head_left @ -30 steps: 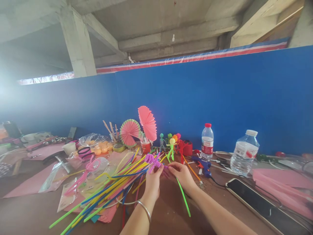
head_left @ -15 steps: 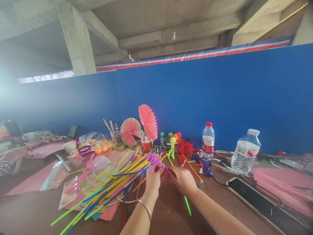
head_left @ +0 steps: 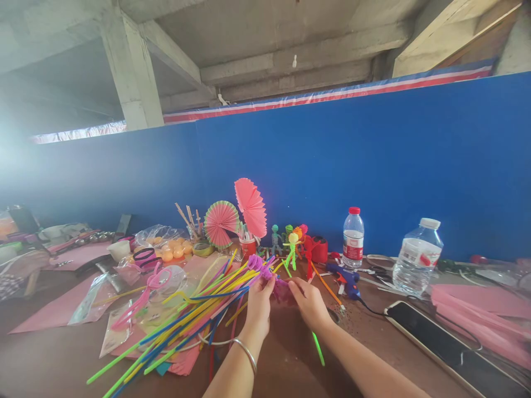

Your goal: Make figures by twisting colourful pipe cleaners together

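Observation:
A purple pipe-cleaner piece [head_left: 260, 266], coiled at its upper left end, is held between my two hands above the brown table. My left hand [head_left: 261, 298] pinches it just below the coil; a silver bangle circles that wrist. The fingers of my right hand [head_left: 305, 298] are closed at the right end of the purple piece, where blur hides the exact grip. A bundle of coloured pipe cleaners [head_left: 186, 315] lies left of my left hand. Small pipe-cleaner figures [head_left: 292, 249] stand behind my hands. One green pipe cleaner [head_left: 318, 348] passes beneath my right arm.
Two water bottles [head_left: 353, 240], a blue glue gun [head_left: 347, 281] and a phone [head_left: 440, 342] are on the right. Pink paper fans [head_left: 251, 207] rise at the back. Orange balls [head_left: 168, 251] in plastic lie left. At the far left is another person's hand [head_left: 31, 262].
My right hand has shifted slightly away from my left, widening the space between them. The purple piece has turned a little and shows more between the hands.

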`<move>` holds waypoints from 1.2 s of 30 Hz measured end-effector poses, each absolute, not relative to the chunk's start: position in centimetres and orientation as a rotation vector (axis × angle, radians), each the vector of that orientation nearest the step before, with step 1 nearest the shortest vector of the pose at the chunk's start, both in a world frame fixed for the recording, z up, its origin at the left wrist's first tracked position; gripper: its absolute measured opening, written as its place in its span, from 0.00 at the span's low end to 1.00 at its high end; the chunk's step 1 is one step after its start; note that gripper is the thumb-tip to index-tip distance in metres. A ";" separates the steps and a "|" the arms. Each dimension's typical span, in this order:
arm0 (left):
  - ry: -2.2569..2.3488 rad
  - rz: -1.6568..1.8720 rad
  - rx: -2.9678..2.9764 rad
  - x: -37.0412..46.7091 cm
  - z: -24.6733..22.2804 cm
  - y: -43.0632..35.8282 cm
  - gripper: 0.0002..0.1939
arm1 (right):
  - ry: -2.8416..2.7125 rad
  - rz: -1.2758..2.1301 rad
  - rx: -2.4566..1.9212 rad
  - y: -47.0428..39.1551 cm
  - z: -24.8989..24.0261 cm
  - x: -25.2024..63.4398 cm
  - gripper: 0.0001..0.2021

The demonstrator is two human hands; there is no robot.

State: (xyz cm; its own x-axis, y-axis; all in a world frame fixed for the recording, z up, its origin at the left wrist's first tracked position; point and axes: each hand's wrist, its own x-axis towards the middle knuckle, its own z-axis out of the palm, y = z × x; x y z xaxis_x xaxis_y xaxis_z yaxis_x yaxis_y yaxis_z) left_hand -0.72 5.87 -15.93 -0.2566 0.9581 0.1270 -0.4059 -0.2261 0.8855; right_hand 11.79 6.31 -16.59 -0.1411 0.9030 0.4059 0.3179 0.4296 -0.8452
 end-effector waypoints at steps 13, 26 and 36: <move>0.728 1.573 0.776 -1.4 -15.9 5.8 0.13 | -1.506 1.043 -0.956 7.1 -19.1 11.1 0.16; 0.905 1.521 1.035 -1.4 -16.3 5.6 0.13 | -1.468 1.064 -0.905 5.7 -18.4 10.4 0.18; 1.004 1.534 1.109 -0.6 -17.7 5.7 0.05 | -1.652 0.430 -1.180 5.4 -18.9 11.2 0.13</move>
State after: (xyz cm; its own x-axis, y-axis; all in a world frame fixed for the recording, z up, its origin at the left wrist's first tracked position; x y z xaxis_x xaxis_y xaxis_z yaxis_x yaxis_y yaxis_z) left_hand -0.56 5.70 -17.73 -0.1286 0.9758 0.1769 -0.2284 -0.2027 0.9522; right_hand 11.25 5.40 -18.90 -0.0036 0.8530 0.5219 0.4901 0.4564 -0.7426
